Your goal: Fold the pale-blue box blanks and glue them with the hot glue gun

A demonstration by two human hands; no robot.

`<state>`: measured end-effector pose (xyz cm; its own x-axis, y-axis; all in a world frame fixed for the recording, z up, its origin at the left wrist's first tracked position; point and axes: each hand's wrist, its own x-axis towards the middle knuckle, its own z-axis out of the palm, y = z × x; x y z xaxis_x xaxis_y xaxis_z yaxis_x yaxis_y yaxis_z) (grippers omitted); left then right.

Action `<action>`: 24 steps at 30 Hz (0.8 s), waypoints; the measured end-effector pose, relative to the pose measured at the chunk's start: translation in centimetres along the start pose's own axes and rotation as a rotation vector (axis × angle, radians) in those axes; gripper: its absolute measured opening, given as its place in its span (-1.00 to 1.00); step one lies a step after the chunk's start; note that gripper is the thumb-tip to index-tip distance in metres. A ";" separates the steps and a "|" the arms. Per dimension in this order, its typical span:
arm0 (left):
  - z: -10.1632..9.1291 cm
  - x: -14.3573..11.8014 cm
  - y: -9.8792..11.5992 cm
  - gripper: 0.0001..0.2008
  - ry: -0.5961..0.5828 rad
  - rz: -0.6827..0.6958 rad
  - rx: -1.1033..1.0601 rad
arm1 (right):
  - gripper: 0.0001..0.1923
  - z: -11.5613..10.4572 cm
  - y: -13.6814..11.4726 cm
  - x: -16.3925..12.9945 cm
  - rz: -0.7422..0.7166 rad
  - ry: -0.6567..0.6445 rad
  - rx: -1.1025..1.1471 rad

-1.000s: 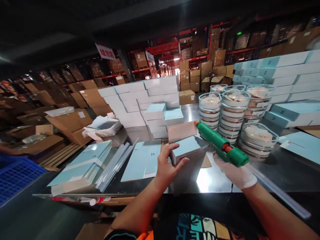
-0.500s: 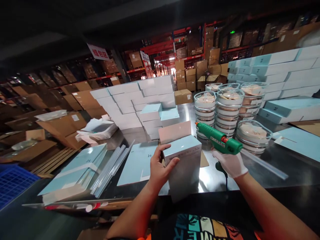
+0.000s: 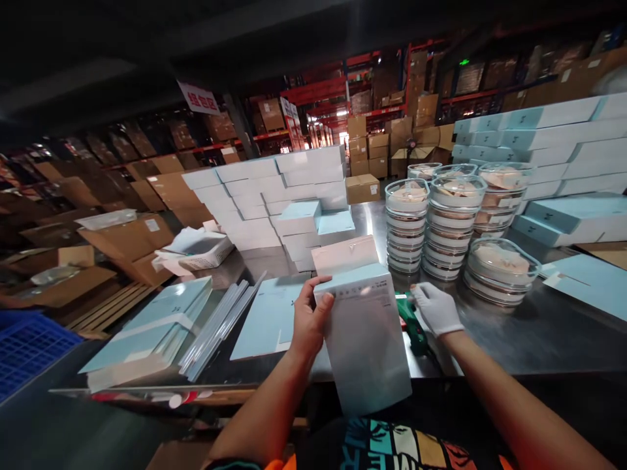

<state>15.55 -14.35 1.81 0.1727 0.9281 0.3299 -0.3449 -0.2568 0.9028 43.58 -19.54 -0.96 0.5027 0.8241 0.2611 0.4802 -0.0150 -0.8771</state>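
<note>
Box [image 3: 365, 346], upper edge in left grip [image 3: 308, 321] (right grip [image 3: 437, 309] unclear, beside gun [image 3: 416, 334]), room rightward

A single camera is looking out from the wearer's head, facing forward and angling down over the steel-topped workbench [image 3: 504, 343]. It is catching the printed shirt front [image 3: 392, 447] at the bottom edge and, at close range, the left hand [image 3: 308, 320] and gloved right hand [image 3: 435, 310] below mid-frame, while its wide view is reaching to red pallet racking [image 3: 321, 94] far beyond.
</note>
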 end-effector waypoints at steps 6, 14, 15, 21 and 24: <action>1.2 -0.4 -0.4 -0.34 -0.178 0.125 0.138 | -0.38 0.1 -7.2 -2.4 -0.074 -0.231 0.478; 1.0 -0.4 -2.3 -0.52 -0.197 0.460 0.057 | -0.35 -1.8 -4.3 -3.5 -0.419 -0.309 0.310; 0.8 -0.2 -2.4 -0.51 -0.214 0.486 0.037 | -0.42 -2.2 -3.7 -3.6 -0.507 -0.340 0.271; 0.0 0.6 -1.1 -0.72 -0.557 0.661 0.189 | -0.54 -3.2 -3.7 -5.1 -0.800 -0.458 0.190; 0.2 0.7 -1.0 -0.77 -0.552 0.728 0.154 | -0.52 -3.4 -4.4 -5.2 -0.795 -0.491 0.179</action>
<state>16.24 -13.48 1.24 0.3904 0.2736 0.8790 -0.4213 -0.7959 0.4348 41.31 -25.70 2.96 -0.3012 0.7021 0.6452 0.4141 0.7058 -0.5748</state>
